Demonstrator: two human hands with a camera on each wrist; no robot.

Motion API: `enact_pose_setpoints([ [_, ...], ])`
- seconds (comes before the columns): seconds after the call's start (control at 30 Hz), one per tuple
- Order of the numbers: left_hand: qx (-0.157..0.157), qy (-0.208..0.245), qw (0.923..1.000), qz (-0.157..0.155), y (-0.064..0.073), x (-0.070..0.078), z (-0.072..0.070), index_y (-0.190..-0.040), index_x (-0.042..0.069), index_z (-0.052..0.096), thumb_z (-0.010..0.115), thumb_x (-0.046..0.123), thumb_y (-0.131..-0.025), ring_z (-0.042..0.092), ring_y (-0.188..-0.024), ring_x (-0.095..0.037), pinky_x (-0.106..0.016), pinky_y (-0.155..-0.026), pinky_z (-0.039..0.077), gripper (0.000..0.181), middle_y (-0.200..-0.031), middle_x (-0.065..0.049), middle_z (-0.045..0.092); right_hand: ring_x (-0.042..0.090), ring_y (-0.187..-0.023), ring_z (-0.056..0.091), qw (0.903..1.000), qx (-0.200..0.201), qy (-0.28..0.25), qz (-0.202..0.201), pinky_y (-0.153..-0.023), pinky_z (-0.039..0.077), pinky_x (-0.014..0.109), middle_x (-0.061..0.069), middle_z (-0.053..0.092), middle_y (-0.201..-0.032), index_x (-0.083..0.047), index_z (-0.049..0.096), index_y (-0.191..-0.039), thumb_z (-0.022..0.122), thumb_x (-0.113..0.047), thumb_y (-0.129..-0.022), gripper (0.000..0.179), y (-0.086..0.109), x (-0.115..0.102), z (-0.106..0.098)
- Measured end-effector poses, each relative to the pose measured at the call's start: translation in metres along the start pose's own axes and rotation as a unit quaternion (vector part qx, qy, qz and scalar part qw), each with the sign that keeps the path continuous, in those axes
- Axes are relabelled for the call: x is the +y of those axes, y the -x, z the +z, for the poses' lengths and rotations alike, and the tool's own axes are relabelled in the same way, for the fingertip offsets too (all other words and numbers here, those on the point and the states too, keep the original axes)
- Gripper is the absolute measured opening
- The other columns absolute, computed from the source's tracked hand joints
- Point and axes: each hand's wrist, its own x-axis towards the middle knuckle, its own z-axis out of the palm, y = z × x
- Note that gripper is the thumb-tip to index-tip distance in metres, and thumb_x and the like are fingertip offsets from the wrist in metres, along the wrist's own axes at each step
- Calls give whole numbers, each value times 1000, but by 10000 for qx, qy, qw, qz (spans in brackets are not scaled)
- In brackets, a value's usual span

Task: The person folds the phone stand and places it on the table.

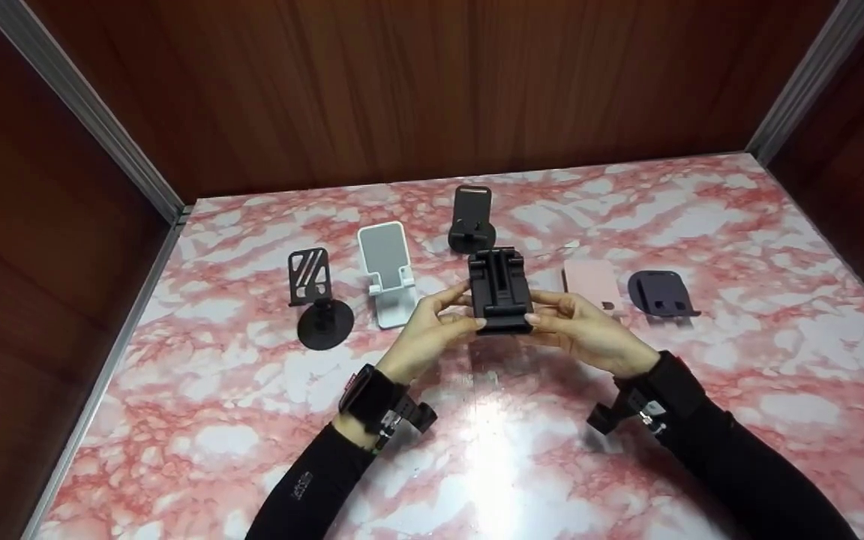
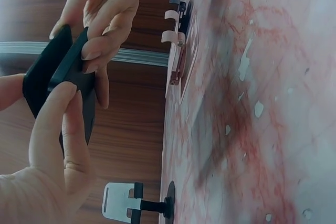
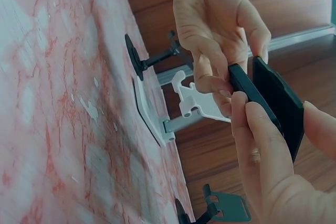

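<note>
A black folding phone stand (image 1: 502, 285) is held up over the table between both hands. My left hand (image 1: 432, 330) pinches its left edge, thumb in front and fingers behind. On the opposite edge, my right hand (image 1: 586, 330) pinches it the same way. The left wrist view shows the phone stand (image 2: 79, 74) as two dark plates with a gap between them, raised off the tabletop. From the right wrist, the same two plates of the phone stand (image 3: 281, 103) sit close together, with the fingers gripping their edges.
Left of the hands stand a black slotted phone stand (image 1: 325, 324) on a round base and a white phone stand (image 1: 385, 259). Behind is a dark phone stand (image 1: 472, 206). A pink stand (image 1: 589, 281) and a dark purple one (image 1: 661, 291) are right. Wooden panels (image 1: 432, 90) enclose the marbled table (image 1: 237, 405).
</note>
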Motion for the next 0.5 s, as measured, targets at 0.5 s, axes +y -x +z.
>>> enact_pose_setpoints([
  [0.5, 176, 209, 9996, 50, 2, -1, 4, -147, -4, 33, 63, -17, -81, 56, -70, -6, -21, -69, 55, 74, -110, -12, 49, 24, -112, 61, 9990, 304, 306, -106, -104, 41, 40, 18, 60, -126, 10, 13, -149, 54, 7, -95, 68, 1, 1, 2],
])
